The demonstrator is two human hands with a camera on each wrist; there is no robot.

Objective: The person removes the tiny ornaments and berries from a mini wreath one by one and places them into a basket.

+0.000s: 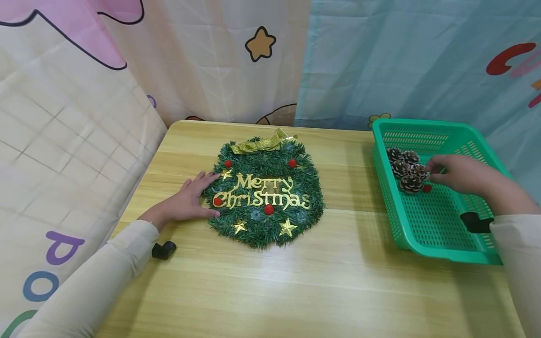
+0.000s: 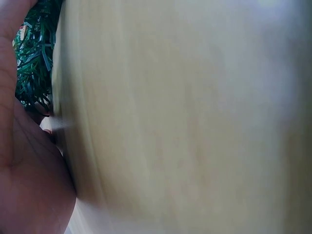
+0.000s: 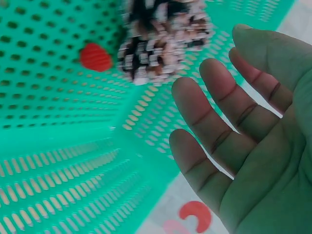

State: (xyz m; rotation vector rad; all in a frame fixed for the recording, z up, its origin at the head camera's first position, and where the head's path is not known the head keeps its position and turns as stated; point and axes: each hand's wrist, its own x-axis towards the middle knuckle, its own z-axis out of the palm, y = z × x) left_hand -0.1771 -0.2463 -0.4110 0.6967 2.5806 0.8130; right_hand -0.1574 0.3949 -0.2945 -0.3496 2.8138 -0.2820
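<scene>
Pine cones (image 1: 403,170) just beside the right hand (image 1: 464,174)

The left grip (image 1: 186,202) lies splayed while the right grip (image 1: 464,173) curves loosely.

One wreath (image 1: 258,164) lies near the far edge of the table (image 1: 270,291); on it show four red balls (image 1: 292,163), three gold stars (image 1: 287,227), one gold ribbon (image 1: 258,145) and one gold sign (image 1: 257,199) of two words. One green basket (image 1: 456,255) stands at the table's far right corner. Toward its far left corner, five pine cones (image 1: 411,183) show, with one loose red ball (image 1: 428,188).
</scene>
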